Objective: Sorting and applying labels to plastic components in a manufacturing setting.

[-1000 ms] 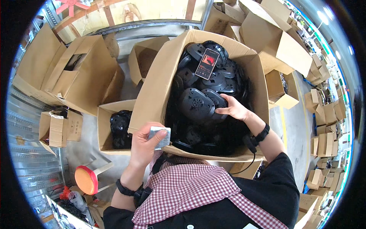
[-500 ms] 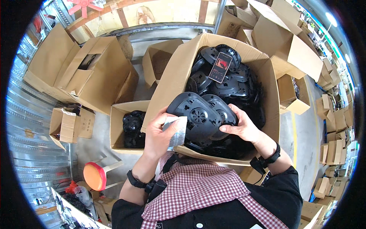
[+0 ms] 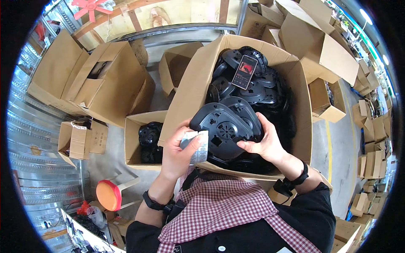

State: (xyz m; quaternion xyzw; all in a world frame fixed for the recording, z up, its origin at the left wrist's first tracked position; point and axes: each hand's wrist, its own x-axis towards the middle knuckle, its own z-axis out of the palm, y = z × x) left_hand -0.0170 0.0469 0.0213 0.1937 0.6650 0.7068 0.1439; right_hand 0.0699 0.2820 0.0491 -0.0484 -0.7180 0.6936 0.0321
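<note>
My left hand (image 3: pixel 175 156) pinches a white printed paper strip (image 3: pixel 200 148) under its thumb. Its fingers also reach the left edge of a black plastic cover (image 3: pixel 222 131) with a round slotted centre and cut-outs. A second black cover (image 3: pixel 242 105) lies partly hidden behind the first. With thumb in front and fingers round the back, my right hand (image 3: pixel 270 144) grips the right side of both covers. They are held over a large open carton (image 3: pixel 185 90), where many similar black covers (image 3: pixel 263 95) are heaped. A phone (image 3: pixel 244 72) with a lit screen rests on the heap.
A smaller carton (image 3: pixel 145 165) of black parts stands left of the large one. Further left are tall cartons (image 3: pixel 112 88) and an orange-topped stool (image 3: pixel 108 195). At the right, an open carton (image 3: pixel 327 111) stands by a yellow floor line (image 3: pixel 330 154); stacked boxes lie beyond.
The covers have moved slightly right and tilted in my hands, and the rear cover shows higher above the front one. My right thumb sits slightly lower and further left. Both hands keep their hold.
</note>
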